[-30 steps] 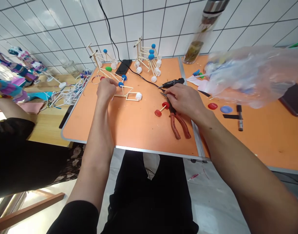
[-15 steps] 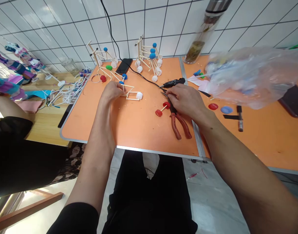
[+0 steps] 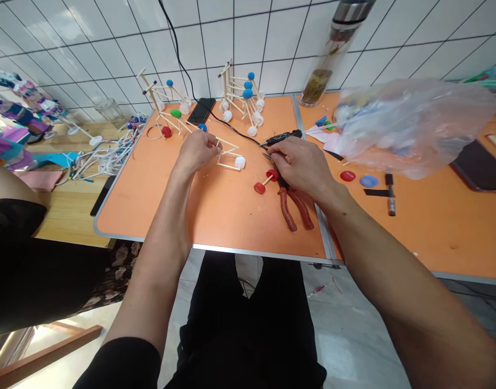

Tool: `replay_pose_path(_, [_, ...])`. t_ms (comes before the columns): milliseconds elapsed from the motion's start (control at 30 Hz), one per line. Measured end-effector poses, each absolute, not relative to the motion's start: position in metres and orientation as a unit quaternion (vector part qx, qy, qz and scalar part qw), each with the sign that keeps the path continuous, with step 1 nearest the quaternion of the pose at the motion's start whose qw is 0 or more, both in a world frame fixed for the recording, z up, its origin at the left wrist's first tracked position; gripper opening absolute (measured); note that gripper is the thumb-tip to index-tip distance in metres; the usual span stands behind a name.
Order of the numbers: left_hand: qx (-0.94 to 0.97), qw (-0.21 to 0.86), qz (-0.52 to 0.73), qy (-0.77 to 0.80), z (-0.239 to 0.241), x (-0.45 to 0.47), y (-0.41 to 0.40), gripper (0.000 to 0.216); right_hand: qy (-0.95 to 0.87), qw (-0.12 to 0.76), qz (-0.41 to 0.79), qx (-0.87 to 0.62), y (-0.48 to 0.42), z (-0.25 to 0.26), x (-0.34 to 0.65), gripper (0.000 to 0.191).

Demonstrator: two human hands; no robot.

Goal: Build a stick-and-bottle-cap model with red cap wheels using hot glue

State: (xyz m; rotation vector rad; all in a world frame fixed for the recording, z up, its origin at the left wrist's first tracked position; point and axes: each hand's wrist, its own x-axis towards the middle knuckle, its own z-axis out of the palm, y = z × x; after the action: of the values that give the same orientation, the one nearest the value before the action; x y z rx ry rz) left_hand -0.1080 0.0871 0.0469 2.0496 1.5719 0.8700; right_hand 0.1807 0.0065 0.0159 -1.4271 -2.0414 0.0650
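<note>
My left hand is closed, its fingertips pinching a small frame of wooden sticks with white bottle caps at its right end. My right hand is closed too, thumb and fingers together over the jaws of the red-handled pliers. What its fingertips hold, if anything, is hidden. Just beyond that hand lies a black corded tool. Left of the pliers, two red caps are joined by a short stick.
Behind my hands stand stick models with coloured balls and white wheels, and a phone. On the right are a plastic bag, a glass bottle, loose caps and a marker. Another person's arm is at the left.
My left hand has shifted right with the stick frame, which now sits closer to my right hand and is turned a little. My right hand stays by the pliers. The whole view has shifted slightly.
</note>
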Motion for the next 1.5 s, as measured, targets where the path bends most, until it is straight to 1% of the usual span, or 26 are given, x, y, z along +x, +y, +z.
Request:
replay_pose_path(100, [0.797,0.132,0.268,0.525,0.043,-0.095,0.087,0.016,-0.773,0.352,0.048,-0.525,0.001,0.022,0.172,0.033])
replay_pose_path(167, [0.809,0.088,0.273,0.513,0.040,-0.087,0.084,0.017,-0.772,0.361,0.058,-0.521,-0.001,0.023,0.165,0.032])
replay_pose_path(300, [0.824,0.056,0.303,0.475,0.036,-0.074,0.073,0.018,-0.769,0.365,0.049,-0.523,-0.003,0.023,0.156,0.034])
replay_pose_path(433, [0.837,0.056,0.315,0.444,0.039,-0.061,0.062,0.018,-0.760,0.374,0.029,-0.530,-0.002,0.022,0.152,0.040])
replay_pose_path(533, [0.836,0.071,0.337,0.427,0.040,-0.052,0.056,0.016,-0.754,0.378,0.015,-0.537,-0.001,0.022,0.152,0.038])
replay_pose_path(700, [0.835,0.098,0.364,0.401,0.040,-0.041,0.048,0.012,-0.756,0.357,0.004,-0.549,-0.001,0.023,0.152,0.035])
replay_pose_path(833, [0.849,0.066,0.329,0.407,0.044,-0.037,0.043,0.018,-0.759,0.345,0.002,-0.551,-0.001,0.023,0.151,0.034])
replay_pose_path(900, [0.845,0.057,0.326,0.420,0.045,-0.035,0.041,0.017,-0.758,0.346,0.001,-0.553,-0.001,0.023,0.151,0.036])
replay_pose_path(967, [0.836,0.057,0.349,0.421,0.045,-0.033,0.039,0.013,-0.755,0.348,0.001,-0.556,-0.001,0.023,0.151,0.038])
replay_pose_path(1067, [0.828,0.046,0.377,0.412,0.048,-0.033,0.035,0.020,-0.749,0.348,0.006,-0.564,-0.001,0.023,0.152,0.038])
replay_pose_path(1133, [0.819,0.041,0.396,0.414,0.050,-0.035,0.033,0.020,-0.742,0.350,0.010,-0.572,-0.001,0.023,0.153,0.036])
replay_pose_path(1233, [0.773,0.057,0.459,0.433,0.053,-0.038,0.034,0.020,-0.731,0.359,0.010,-0.579,-0.001,0.024,0.156,0.031])
replay_pose_path(1333, [0.720,0.071,0.517,0.457,0.052,-0.040,0.038,0.024,-0.722,0.373,0.007,-0.583,0.000,0.024,0.158,0.031])
replay_pose_path(1500, [0.699,0.080,0.540,0.462,0.048,-0.037,0.040,0.022,-0.714,0.376,0.009,-0.590,0.003,0.022,0.162,0.031])
